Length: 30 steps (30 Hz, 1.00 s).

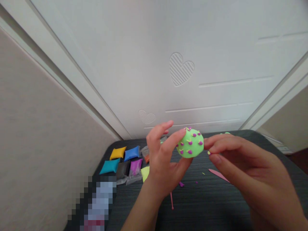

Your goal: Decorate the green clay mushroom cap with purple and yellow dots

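Observation:
My left hand (160, 160) holds a green clay ball (190, 143) up above the dark table (204, 205), gripping it between thumb and fingers. The ball is studded with small purple dots and thin yellow spikes. My right hand (243, 166) is just right of the ball, its thumb and forefinger pinched on a tiny yellow clay bit (209, 153) at the ball's right side.
Packets of clay lie at the table's back left: yellow (117, 152), blue (132, 153), teal (110, 166), black (123, 169), purple (136, 166). A pink tool (218, 174) and a thin pink stick (171, 200) lie on the table, with purple crumbs (181, 184). A white door stands behind.

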Motion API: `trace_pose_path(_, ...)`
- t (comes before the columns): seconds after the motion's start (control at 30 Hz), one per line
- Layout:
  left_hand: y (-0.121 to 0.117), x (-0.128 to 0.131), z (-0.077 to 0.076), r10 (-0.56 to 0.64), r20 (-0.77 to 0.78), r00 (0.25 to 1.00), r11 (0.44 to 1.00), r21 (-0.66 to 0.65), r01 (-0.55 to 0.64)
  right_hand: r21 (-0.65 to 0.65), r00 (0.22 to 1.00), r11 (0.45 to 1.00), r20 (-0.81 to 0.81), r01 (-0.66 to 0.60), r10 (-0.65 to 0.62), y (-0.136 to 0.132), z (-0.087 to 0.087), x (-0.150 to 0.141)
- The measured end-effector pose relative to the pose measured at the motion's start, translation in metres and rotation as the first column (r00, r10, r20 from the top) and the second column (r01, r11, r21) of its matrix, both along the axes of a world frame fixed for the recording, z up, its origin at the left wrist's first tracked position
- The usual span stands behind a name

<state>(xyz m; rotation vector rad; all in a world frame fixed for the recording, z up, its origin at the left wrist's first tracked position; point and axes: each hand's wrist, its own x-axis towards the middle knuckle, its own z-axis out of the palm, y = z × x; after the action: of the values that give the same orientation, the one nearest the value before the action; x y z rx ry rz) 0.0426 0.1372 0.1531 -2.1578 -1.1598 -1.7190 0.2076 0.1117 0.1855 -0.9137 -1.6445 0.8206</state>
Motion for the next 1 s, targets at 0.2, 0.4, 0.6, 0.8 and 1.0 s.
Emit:
trace_pose_path(0.2, -0.0006, 0.0000, -0.0008, -0.041, 0.003, 0.999, 0.999, 0.027, 0.041, -0.012, 1.000, 1.000, -0.028, 0.002, -0.002, 0.0003, 0.0006, 0.0041)
trace_pose_path(0.4, -0.0024, 0.0003, -0.0001, -0.018, -0.009, 1.000, 1.000, 0.020, 0.019, 0.065, 0.999, 0.997, 0.027, 0.045, -0.047, -0.0032, 0.0040, 0.0075)
trace_pose_path(0.6, -0.0071, 0.0023, 0.0043, 0.085, -0.095, 0.992, 0.996, 0.043, -0.081, 0.244, 0.972, 0.966, 0.191, 0.089, -0.138, -0.0050, 0.0088, 0.0058)
trace_pose_path(0.8, -0.0095, 0.0023, 0.0055, 0.129, -0.103, 0.986, 0.991, 0.045, -0.124, 0.307, 0.960, 0.948, 0.229, 0.088, -0.163, -0.0063, 0.0095, 0.0024)
trace_pose_path(1.0, -0.0082, 0.0021, 0.0068, 0.073, -0.040, 0.997, 0.997, 0.007, -0.073, 0.172, 0.986, 0.985, 0.157, 0.021, -0.049, -0.0028, 0.0064, 0.0034)
